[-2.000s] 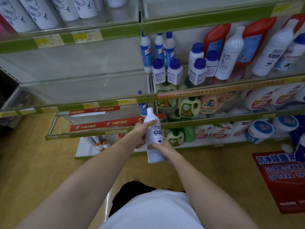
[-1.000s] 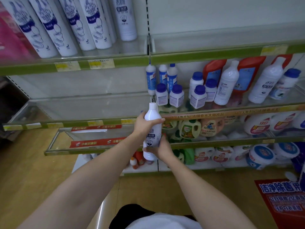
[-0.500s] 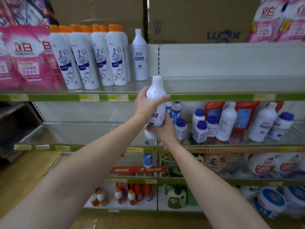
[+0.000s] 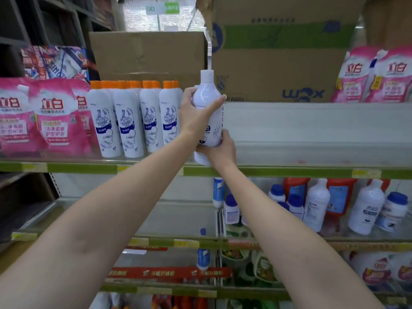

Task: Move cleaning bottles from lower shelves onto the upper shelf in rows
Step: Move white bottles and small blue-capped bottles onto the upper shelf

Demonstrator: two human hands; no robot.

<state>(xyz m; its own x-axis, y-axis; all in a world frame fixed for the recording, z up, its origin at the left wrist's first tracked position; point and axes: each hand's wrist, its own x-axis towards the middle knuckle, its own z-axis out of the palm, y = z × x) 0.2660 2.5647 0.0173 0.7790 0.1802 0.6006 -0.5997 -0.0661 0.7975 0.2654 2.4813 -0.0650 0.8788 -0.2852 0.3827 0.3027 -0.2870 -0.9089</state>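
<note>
Bottle (image 4: 208,112), gripped by left hand (image 4: 196,118) and right hand (image 4: 221,150), has risen to upper shelf (image 4: 289,171) level.

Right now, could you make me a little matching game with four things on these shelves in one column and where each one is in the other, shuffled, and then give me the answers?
Things:
1. white bottle
2. orange-capped bottles
3. pink pouches
4. red jugs

Places:
A. far left of the upper shelf
B. shelf below, on the right
C. held up in both hands, left hand near its shoulder, right hand near its base
D. standing in a row on the upper shelf, just left of the hands

Pairs: 1-C, 2-D, 3-A, 4-B
</note>
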